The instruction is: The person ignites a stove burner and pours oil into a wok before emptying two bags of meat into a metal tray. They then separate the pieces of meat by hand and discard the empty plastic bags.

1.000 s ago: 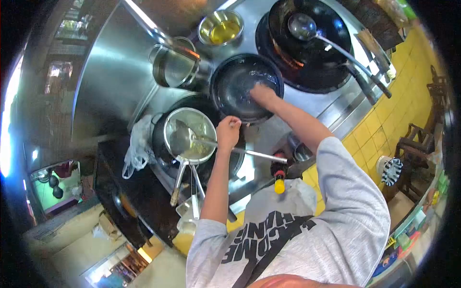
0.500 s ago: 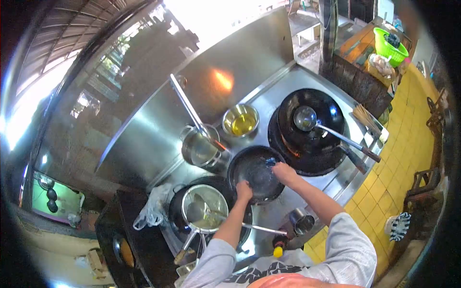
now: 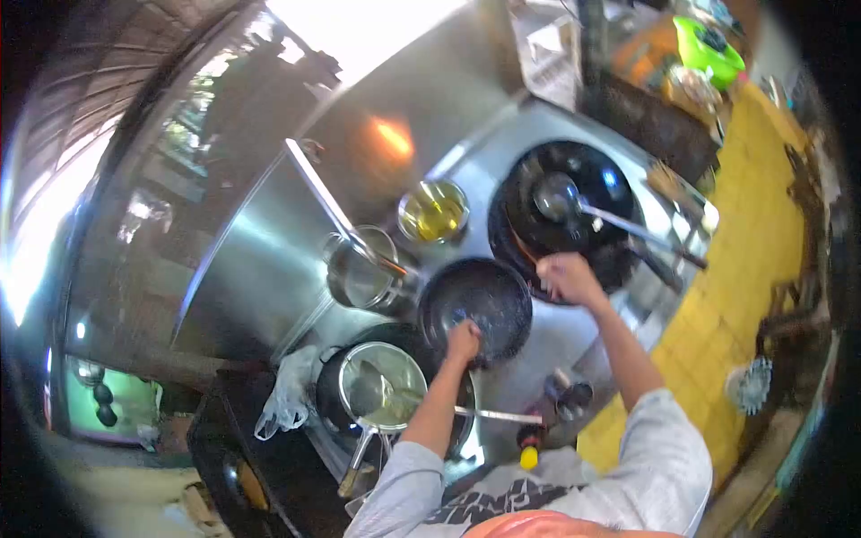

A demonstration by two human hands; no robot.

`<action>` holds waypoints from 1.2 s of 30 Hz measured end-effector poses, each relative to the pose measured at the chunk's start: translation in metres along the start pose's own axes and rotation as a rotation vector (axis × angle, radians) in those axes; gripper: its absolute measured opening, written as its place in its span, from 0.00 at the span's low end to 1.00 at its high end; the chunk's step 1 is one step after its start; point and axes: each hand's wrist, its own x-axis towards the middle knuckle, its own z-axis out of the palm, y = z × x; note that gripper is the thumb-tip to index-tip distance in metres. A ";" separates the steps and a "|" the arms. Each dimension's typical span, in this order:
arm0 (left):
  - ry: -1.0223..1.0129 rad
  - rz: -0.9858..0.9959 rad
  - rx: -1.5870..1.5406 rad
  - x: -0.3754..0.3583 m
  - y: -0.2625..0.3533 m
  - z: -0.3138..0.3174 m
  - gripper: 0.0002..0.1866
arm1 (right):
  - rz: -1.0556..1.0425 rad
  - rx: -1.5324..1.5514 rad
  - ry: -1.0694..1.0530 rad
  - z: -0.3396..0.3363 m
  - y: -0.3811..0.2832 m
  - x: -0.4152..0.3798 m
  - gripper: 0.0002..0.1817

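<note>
My left hand (image 3: pixel 464 342) is closed, its fist low inside a dark, round-bottomed pan (image 3: pixel 502 309). A small bluish-white patch shows on the pan's inner wall just above the fist. My right hand (image 3: pixel 569 278) is blurred, with its fingers curled together beside the near-left rim of a large black wok (image 3: pixel 526 191); I cannot make out what either hand holds. A ladle (image 3: pixel 557 196) with a long handle lies across that wok. Behind the pan stands a metal bowl of yellow oil (image 3: pixel 434 213).
Left of the pan is a metal pot (image 3: pixel 360 272) with a long-handled tool across it. A strainer (image 3: pixel 381 381) rests over another dark wok. Nearer my body are a metal cup (image 3: pixel 569 396) and a yellow-capped bottle (image 3: pixel 529 457). A plastic bag (image 3: pixel 289 394) hangs left.
My right hand has left the pan and moved right toward the large wok. My left hand sits slightly further inside the pan. The dark blue spot near the right fingers no longer shows there.
</note>
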 end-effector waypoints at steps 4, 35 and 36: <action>-0.032 0.103 0.073 -0.012 -0.005 -0.014 0.11 | -0.023 -0.303 0.182 -0.044 -0.001 0.017 0.12; 0.058 0.098 0.124 -0.020 -0.014 -0.017 0.07 | -0.009 -0.743 0.306 -0.107 0.045 0.061 0.12; 0.056 0.100 0.125 -0.020 -0.015 -0.016 0.07 | -0.009 -0.736 0.303 -0.108 0.049 0.061 0.12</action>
